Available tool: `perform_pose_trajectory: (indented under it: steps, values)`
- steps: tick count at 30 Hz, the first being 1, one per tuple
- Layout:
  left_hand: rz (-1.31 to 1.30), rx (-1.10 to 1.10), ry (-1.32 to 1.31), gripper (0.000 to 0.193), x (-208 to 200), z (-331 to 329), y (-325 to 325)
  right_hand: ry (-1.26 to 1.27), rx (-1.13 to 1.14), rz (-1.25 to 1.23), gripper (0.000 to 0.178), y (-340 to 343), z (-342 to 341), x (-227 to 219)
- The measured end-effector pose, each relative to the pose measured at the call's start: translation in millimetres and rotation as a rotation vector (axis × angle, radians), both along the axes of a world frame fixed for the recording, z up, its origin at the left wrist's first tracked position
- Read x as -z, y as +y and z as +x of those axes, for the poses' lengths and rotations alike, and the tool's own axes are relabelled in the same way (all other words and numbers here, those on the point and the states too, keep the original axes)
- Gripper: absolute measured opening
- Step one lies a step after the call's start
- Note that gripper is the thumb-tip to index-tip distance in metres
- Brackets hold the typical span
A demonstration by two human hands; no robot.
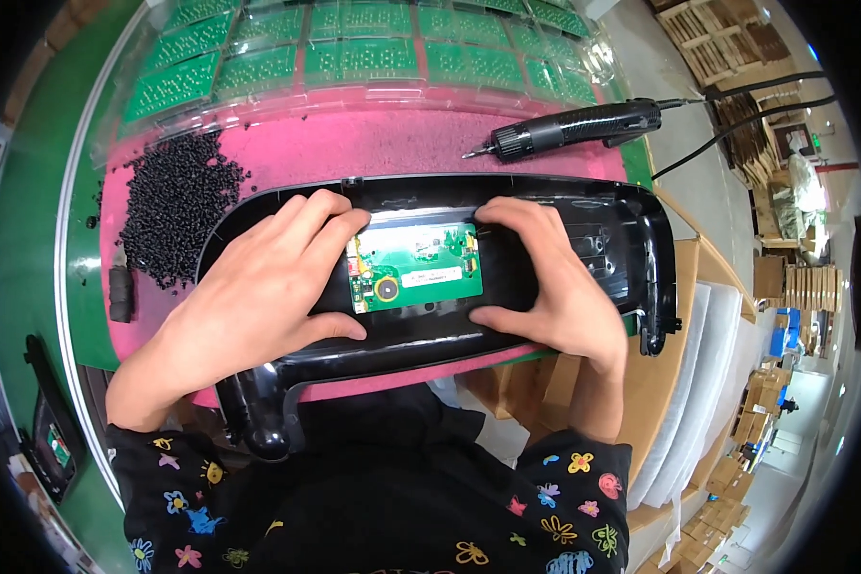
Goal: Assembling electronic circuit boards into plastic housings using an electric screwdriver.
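Note:
A green circuit board [416, 268] with a white label and a round buzzer-like part lies in the middle of a glossy black plastic housing [392, 349]. My left hand [268, 277] curls over the housing's left part, fingertips at the board's upper left corner and thumb beside its lower left corner. Opposite it, my right hand [555, 277] forms a C, with fingertips at the upper right corner and thumb at the lower right. Between them, both hands bracket the board by its short sides. Whether the board sits flush in the housing I cannot tell.
Black screws [177, 206] are heaped on the pink mat [354, 139]. A corded electric screwdriver [574, 129] lies behind the housing. Clear trays of green boards [364, 62] stand at the back. At left are a small black cylinder [121, 294] and another housing [53, 430]; at right, a cardboard box [665, 402].

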State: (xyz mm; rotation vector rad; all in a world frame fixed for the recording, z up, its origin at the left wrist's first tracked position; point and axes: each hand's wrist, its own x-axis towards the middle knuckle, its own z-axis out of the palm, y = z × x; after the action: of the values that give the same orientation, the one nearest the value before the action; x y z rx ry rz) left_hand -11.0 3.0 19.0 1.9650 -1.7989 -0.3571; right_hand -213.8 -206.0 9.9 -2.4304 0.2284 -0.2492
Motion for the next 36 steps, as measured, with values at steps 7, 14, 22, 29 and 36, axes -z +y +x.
perform_pose_trajectory:
  steps: [7, 14, 22, 29, 36]
  values:
    - [-0.332, -0.232, -0.082, 0.013, -17, 50, 5, -0.256, 0.663, -0.376, 0.053, -75, -10, -18]
    - [0.030, -0.200, -0.202, 0.037, 1, 82, 22, -0.218, 0.594, 0.642, 0.028, -138, 20, -19]
    - [-0.110, -0.191, -0.143, 0.013, 10, 87, 20, -0.598, 0.209, 1.028, 0.035, -66, 70, -27]
    - [-0.410, -0.243, -0.065, 0.013, -2, 67, 3, -0.930, 0.123, 1.362, 0.021, -28, 67, -29]
    - [-0.728, 0.028, 0.157, 0.023, -4, 20, -5, -0.877, -0.026, 1.667, 0.029, 36, 59, -44]
